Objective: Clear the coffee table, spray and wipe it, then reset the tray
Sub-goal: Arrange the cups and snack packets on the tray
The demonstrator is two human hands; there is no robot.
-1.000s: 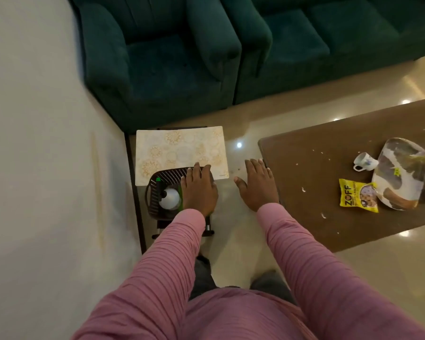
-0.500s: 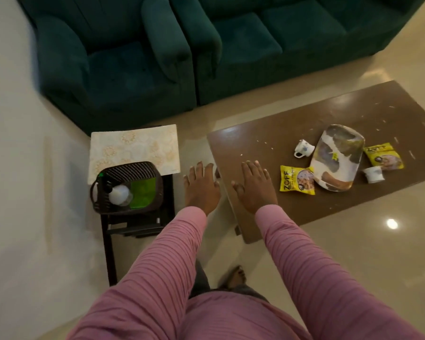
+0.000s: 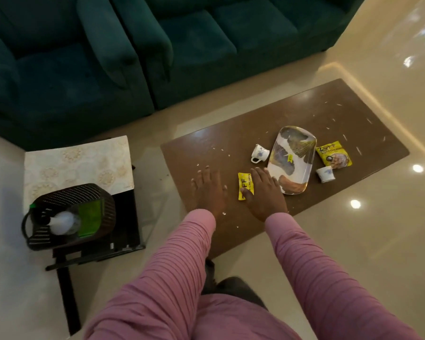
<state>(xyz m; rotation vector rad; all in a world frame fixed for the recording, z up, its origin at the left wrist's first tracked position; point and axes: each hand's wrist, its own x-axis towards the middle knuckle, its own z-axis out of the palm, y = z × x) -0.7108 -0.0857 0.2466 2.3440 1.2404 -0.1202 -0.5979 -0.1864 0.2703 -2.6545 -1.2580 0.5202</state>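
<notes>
The brown coffee table [image 3: 275,123] carries scattered white crumbs, a patterned oblong tray [image 3: 291,159], two white cups [image 3: 259,153] [image 3: 325,173], and two yellow snack packets [image 3: 244,188] [image 3: 334,153]. My left hand [image 3: 207,190] hovers flat, fingers apart, over the table's near-left corner and holds nothing. Over the nearer yellow packet is my right hand [image 3: 264,192], fingers spread, covering the packet's right side with the thumb at its lower edge; no grip shows.
A small side table [image 3: 79,163] with a cream floral top stands to the left. A dark basket [image 3: 69,217] on it holds a white spray bottle [image 3: 63,222] and a green cloth [image 3: 90,217]. Dark green sofas [image 3: 157,45] line the far side. Glossy tile floor surrounds everything.
My view and both hands have swung right, from the basket on the side table to the coffee table. My right hand now lies over the nearer yellow packet.
</notes>
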